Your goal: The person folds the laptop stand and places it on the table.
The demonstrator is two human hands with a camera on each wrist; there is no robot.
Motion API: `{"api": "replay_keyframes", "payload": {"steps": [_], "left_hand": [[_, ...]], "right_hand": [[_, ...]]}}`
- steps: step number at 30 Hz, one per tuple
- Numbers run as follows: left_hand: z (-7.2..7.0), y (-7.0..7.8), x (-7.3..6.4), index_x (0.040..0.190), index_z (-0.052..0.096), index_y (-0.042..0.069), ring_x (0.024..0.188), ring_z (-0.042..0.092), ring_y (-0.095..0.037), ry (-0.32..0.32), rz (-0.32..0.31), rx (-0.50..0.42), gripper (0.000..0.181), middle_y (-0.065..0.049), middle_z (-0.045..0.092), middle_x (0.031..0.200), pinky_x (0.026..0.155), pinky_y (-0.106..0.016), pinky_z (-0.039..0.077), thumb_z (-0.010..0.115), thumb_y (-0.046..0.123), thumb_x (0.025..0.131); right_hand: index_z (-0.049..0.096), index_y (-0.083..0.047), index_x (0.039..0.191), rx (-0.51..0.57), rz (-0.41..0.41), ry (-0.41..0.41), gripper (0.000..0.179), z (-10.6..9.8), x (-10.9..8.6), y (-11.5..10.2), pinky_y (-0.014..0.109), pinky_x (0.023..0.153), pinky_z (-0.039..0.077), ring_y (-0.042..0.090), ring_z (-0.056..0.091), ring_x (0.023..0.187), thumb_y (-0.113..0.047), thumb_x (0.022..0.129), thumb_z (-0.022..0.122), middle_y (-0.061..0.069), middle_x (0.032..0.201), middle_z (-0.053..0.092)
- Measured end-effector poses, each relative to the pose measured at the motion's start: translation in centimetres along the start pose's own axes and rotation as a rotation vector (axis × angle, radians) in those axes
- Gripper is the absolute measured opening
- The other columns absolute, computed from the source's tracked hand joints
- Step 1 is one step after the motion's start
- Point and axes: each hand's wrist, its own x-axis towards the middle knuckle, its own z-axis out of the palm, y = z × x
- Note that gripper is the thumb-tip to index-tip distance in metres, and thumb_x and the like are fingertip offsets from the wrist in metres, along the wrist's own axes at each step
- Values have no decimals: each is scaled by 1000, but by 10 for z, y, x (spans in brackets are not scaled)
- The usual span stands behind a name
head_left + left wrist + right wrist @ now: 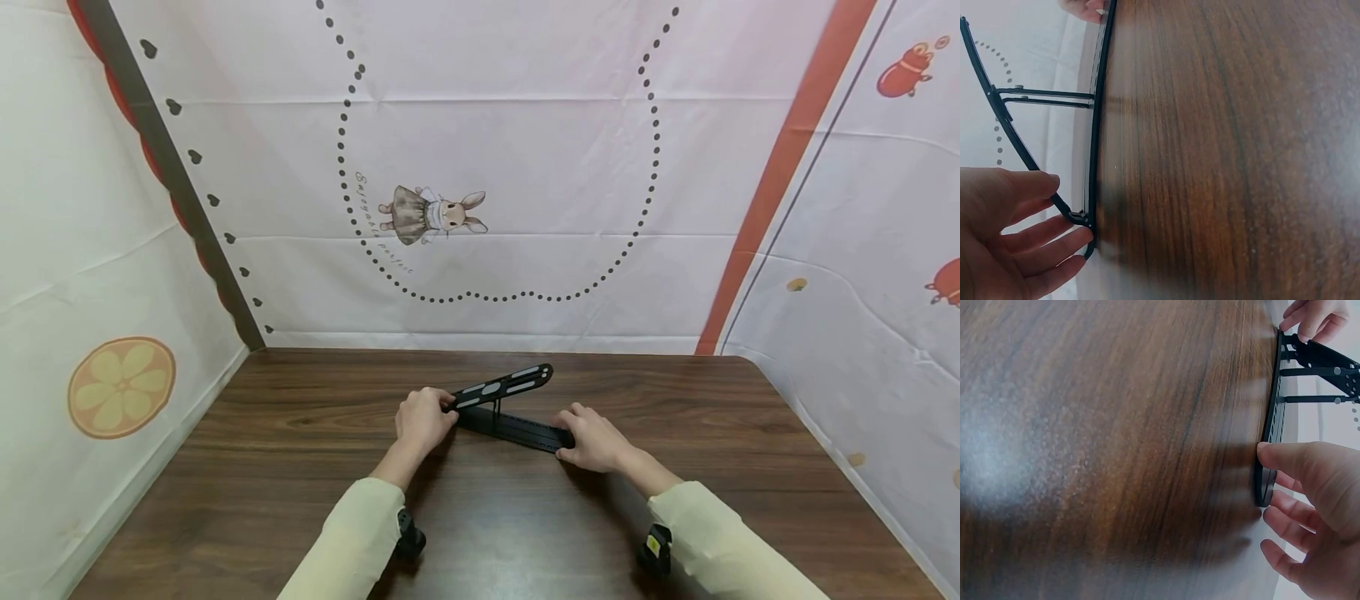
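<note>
Head view: we find a black folding stand (517,431) toward the far side of a brown wood-grain table (300,500), roughly midway across its width. Its two halves meet at the person's left and spread into a wedge. Upper panel (534,378), marked with pale patches, slants upward; lower base runs low along the tabletop. We cannot tell whether the base touches the wood along its full length. Two thin struts (1313,372) stand between the halves.

Left hand (422,419): at the hinged end. From the left wrist we see the thumb laid along the upper panel and fingers bent about the joint; a light hold, only a small gap between thumb and fingertips.

Right hand (597,442): at the base's other end. From the right wrist we note the thumb against one long edge, fingers bent behind the tip, pinching it; the lowest finger sits apart from the stand.

Surroundings: pale yellow sleeves (352,533), a dark device (409,535) at the left cuff, another at the right. White sheeting (525,167) behind, printed with a sideways rabbit (431,214); a citrus slice (122,387) on the left side.
</note>
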Motion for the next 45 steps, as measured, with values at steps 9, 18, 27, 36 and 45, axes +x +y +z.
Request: {"api": "replay_keyframes", "payload": {"steps": [9,18,27,36,45], "left_hand": [[5,-3,1,99,72,19,79,65,-21,26,35,1,21,0,70,91,57,-34,49,71,22,78],[7,-3,4,101,72,20,85,65,-21,24,40,-6,21,-2,70,94,61,-34,50,71,23,79],[8,-4,8,103,71,19,94,64,-23,4,44,-46,24,-2,70,98,75,-41,49,71,26,80],[8,-7,8,106,69,18,95,61,-23,-9,84,-72,25,-4,67,99,80,-44,47,69,25,82],[10,-8,7,108,68,20,90,60,-21,-6,110,-78,25,-4,63,98,75,-42,47,68,24,83]], "right_hand": [[61,-6,108,13,-8,-20,39,2,-3,2,37,70,46,20,54,85,-22,75,74,5,93,54],[59,-5,111,-12,-91,-51,40,-2,-9,0,34,68,45,19,53,85,-21,77,73,4,93,52],[59,-7,111,-31,-171,-78,40,-3,-14,0,30,65,42,17,51,85,-23,77,73,1,92,52],[60,-8,109,-41,-228,-88,38,0,-17,-1,29,66,42,14,50,85,-24,77,73,-1,92,54],[60,-9,104,-34,-236,-63,36,4,-21,-9,28,67,43,10,48,82,-27,76,74,-2,91,54]]}}
